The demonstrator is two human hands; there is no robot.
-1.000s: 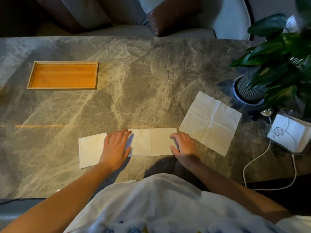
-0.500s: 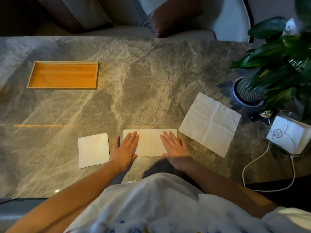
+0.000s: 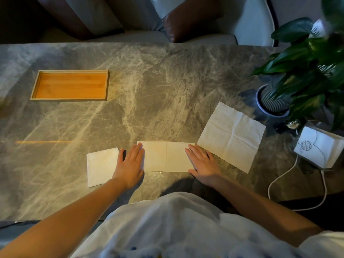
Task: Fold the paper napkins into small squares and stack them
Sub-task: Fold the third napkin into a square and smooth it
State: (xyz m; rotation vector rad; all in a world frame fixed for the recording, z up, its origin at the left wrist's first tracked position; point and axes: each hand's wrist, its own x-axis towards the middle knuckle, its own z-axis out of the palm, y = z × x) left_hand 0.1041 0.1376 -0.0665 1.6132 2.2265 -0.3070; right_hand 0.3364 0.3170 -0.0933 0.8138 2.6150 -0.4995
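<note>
The left hand (image 3: 130,164) lies flat, fingers straight and together, pressing the left end of a half-folded napkin (image 3: 165,156). The right hand (image 3: 202,162) lies flat in the same way on its right end. This napkin is a long rectangle with a crease down its middle, near the table's front edge, straight ahead of the person. Just left of the left hand sits a small folded square (image 3: 101,166), and the left wrist covers its near right corner. To the right lies an unfolded napkin (image 3: 231,135), turned at an angle, its corner close to the rectangle.

The table (image 3: 149,90) is grey marble with pale veins and a warm glare across its middle. A shallow wooden tray (image 3: 69,99) rests at the far left. At the right stand a potted plant (image 3: 307,71), a white napkin packet (image 3: 320,148) and a white cable (image 3: 279,179). Beyond the far edge are pale seat cushions and a brown cushion (image 3: 189,17).

The plant and the packet are cut off by the frame. A small dark object (image 3: 286,125) beside the pot is too dim to identify. A white shirt (image 3: 167,229) hides the table's near edge.
</note>
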